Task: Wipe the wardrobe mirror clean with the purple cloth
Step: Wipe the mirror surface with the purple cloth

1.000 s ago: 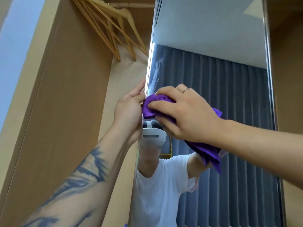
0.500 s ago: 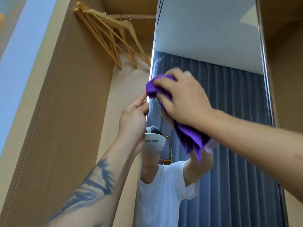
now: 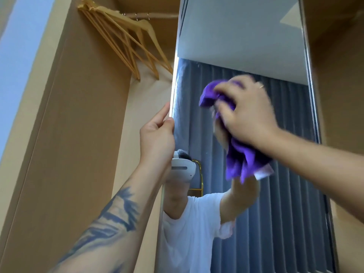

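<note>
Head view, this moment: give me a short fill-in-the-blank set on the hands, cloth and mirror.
1. The right hand presses a ____ cloth against the mirror.
2. The left hand holds the mirror's ____ edge.
3. The wooden hangers hang to the ____ of the mirror.
4. A ____ sits on one finger of the right hand.

Missing words: purple; left; left; ring

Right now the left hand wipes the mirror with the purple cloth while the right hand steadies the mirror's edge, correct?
Not quite: the hands are swapped. In the head view the right hand grips the purple cloth against the mirror, while the left hand holds the mirror's left edge.
</note>
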The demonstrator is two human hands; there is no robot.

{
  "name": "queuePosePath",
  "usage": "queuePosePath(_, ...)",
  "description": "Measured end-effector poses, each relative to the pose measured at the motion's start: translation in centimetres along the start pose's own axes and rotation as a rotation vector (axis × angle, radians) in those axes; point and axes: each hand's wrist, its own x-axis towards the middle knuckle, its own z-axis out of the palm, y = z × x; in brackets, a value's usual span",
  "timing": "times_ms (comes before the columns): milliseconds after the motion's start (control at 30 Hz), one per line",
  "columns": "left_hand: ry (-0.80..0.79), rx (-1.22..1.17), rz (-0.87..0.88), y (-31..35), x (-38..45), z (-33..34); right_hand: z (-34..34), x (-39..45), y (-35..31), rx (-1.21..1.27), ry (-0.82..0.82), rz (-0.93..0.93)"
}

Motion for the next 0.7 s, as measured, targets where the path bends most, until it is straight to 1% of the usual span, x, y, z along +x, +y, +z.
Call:
queuePosePath(67,-0.002,0.007,0.013,0.0,0.0,0.1,-1.2,-3.8,-1.3,0.073,-0.16,-0.348)
queuePosePath(100,-0.001,0.011,0.019,0.0,-0.1,0.1,-1.9,-4.6,-1.0,0.052,-0.229,-0.506)
queuePosePath(133,0.007,0.011,0.025,-0.1,0.0,0.0,-2.6,-4.5,-0.1,0.013,-0.268,-0.595)
queuePosePath(167,0.016,0.008,0.025,-0.2,0.0,0.0,-2.8,-3.9,1.0,-0.028,-0.274,-0.609)
queuePosePath(200,0.029,0.007,0.02,-0.3,0.1,0.0,-2.6,-2.9,2.3,-0.047,-0.237,-0.553)
queuePosePath(233,0.038,0.007,0.015,-0.2,0.0,0.1,-2.4,-1.8,3.7,-0.056,-0.164,-0.431)
queuePosePath(300,0.051,0.006,0.013,-0.1,-0.2,0.2,-2.2,0.3,5.7,-0.05,0.016,-0.09)
queuePosePath(333,0.05,0.001,0.02,-0.2,-0.2,0.2,-2.0,0.8,5.9,-0.046,0.064,0.097)
queuePosePath(367,0.041,-0.001,0.026,-0.1,-0.4,0.3,-1.8,0.6,5.2,-0.072,0.068,0.224)
queuePosePath(400,0.032,0.001,0.025,-0.1,-0.4,0.3,-1.5,-0.1,4.0,-0.107,0.051,0.266)
queuePosePath(433,0.026,0.008,0.019,0.0,-0.6,0.4,-1.4,-1.3,2.5,-0.097,0.03,0.218)
queuePosePath(500,0.03,0.001,-0.001,0.1,-0.5,0.4,-1.1,-4.3,-0.6,0.014,-0.053,-0.056)
queuePosePath(533,0.04,-0.014,-0.009,0.1,-0.4,0.4,-1.2,-5.8,-1.6,0.034,-0.114,-0.202)
queuePosePath(567,0.051,-0.026,-0.014,0.2,-0.4,0.3,-1.3,-6.4,-1.7,0.007,-0.148,-0.309)
queuePosePath(600,0.058,-0.028,-0.015,0.1,-0.3,0.3,-1.7,-6.1,-1.2,-0.036,-0.151,-0.35)
queuePosePath(633,0.058,-0.032,-0.015,0.1,-0.3,0.3,-1.8,-5.2,-0.2,-0.081,-0.124,-0.322)
queuePosePath(667,0.055,-0.037,-0.016,0.0,-0.3,0.2,-1.8,-4.0,1.0,-0.115,-0.071,-0.242)
queuePosePath(700,0.051,-0.044,-0.014,0.0,-0.4,0.2,-1.8,-2.7,2.4,-0.151,-0.004,-0.122)
